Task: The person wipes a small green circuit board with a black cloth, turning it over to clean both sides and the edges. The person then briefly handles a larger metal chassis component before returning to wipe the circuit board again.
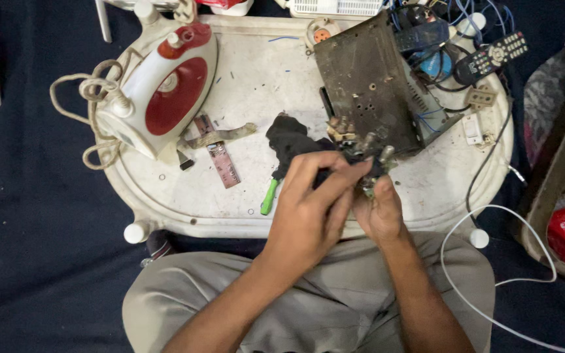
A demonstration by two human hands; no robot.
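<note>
My left hand point(308, 206) pinches a black cloth point(289, 140) against a small metal part point(371, 171) at the front corner of a dusty metal chassis point(367, 85). Close beside it, my right hand point(379, 209) grips the same small part from below. Both hands hover over the front edge of a white oval tray-table point(256, 72). A green-handled screwdriver point(269, 196) lies just left of my left hand, partly under the cloth.
A red and white clothes iron point(165, 88) with a coiled cord sits on the tray's left. A small circuit strip point(222, 163) lies mid-tray. A black remote control point(492, 57), blue wires and sockets crowd the back right. A white cable point(492, 216) loops over my lap.
</note>
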